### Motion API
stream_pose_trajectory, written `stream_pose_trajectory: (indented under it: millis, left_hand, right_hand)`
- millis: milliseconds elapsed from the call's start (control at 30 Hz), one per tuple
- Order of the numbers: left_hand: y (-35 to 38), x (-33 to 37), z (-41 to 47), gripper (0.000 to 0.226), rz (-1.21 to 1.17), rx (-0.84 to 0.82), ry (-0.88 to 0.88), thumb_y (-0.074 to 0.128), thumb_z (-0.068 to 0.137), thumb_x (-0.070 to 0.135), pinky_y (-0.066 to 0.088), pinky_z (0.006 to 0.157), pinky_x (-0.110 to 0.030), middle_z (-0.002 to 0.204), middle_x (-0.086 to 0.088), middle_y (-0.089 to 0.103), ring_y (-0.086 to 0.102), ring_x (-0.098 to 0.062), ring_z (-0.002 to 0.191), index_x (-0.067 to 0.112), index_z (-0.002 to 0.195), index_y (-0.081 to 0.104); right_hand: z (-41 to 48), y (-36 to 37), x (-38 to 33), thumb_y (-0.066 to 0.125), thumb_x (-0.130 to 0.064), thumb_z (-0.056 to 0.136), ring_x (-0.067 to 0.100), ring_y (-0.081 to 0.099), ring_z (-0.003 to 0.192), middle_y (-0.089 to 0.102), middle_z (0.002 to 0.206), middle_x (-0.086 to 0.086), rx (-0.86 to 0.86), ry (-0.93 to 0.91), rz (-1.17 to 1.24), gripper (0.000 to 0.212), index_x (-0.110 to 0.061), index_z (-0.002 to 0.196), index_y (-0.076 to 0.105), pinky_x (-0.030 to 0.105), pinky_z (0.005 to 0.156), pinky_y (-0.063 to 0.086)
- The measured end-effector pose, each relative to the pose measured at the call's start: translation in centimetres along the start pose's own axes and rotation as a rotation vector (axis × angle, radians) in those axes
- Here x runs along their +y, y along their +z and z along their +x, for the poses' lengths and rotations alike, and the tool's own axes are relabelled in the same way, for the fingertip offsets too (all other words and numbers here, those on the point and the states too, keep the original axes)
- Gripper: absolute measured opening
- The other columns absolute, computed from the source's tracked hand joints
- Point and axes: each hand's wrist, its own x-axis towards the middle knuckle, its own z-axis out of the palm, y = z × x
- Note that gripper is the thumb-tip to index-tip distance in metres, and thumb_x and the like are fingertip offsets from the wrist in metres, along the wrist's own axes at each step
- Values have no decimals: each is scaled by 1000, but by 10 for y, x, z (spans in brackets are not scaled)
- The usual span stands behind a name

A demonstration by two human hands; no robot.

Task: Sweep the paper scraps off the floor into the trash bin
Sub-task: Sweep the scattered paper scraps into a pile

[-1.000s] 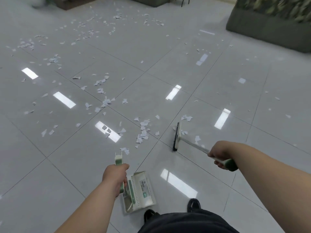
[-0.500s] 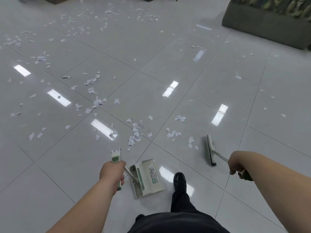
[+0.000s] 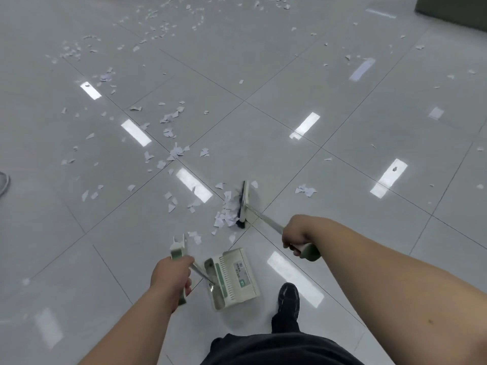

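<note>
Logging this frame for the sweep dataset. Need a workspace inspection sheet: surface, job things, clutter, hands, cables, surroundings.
Surface: glossy grey tile floor, light strips reflected.
Job's things: paper scraps scattered, a heap against the broom head; dustpan nearer the person; trash bin not in view.
Clutter: nothing seen.
Hands: left hand grips dustpan handle; right hand grips broom handle.
Cables: nothing seen.
Surroundings: dark furniture top right; shoe at left edge.

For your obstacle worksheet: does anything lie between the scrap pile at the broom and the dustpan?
Nothing visible does: only bare floor and a few loose scraps separate the pile from the dustpan.
</note>
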Motion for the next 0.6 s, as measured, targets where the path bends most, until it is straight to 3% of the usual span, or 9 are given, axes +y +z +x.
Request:
stream_pose_trajectory:
  millis: [100,267,367,500,533,600]
  left_hand:
    - [6,5,-3,9,-25,57,-29,62,93,11,37,48,-28,68,-11,48,42,-22,50,3,88,60]
    - [23,16,-3,10,-61,111,-58,63,94,11,37,47,-27,67,-11,49,43,-22,48,3,89,59]
    - [35,23,-1,10,-67,116,-64,63,91,10,37,47,-27,69,-13,50,43,-21,47,4,86,57]
    - [47,29,3,10,-52,117,-52,62,91,10,37,47,-27,69,-13,50,42,-22,47,3,86,57]
    - [47,30,4,9,-47,119,-54,62,91,10,37,47,-26,68,-13,49,42,-21,47,4,86,57]
    - [45,30,3,9,-39,133,-68,61,91,11,38,47,-25,67,-11,49,42,-21,49,6,85,57]
  right_hand:
    - [13,-24,-3,60,-8,95,20,56,54,61,77,12,-4,0,126,8,-1,91,61,30,63,48]
    - [13,-64,28,62,-7,93,24,56,60,60,81,13,41,37,78,19,4,109,62,32,63,47]
    - [10,-93,49,55,-6,98,28,56,69,58,84,15,60,76,-88,20,6,114,56,33,64,45]
    - [15,-128,83,57,-8,96,25,55,71,61,87,10,187,202,-346,5,-5,96,53,31,66,45]
    - [17,-137,91,57,-9,93,25,56,72,62,88,9,205,251,-404,6,-5,98,56,30,67,46]
    - [27,-151,107,56,-10,90,23,60,72,68,89,8,209,336,-511,32,-2,121,58,28,71,50]
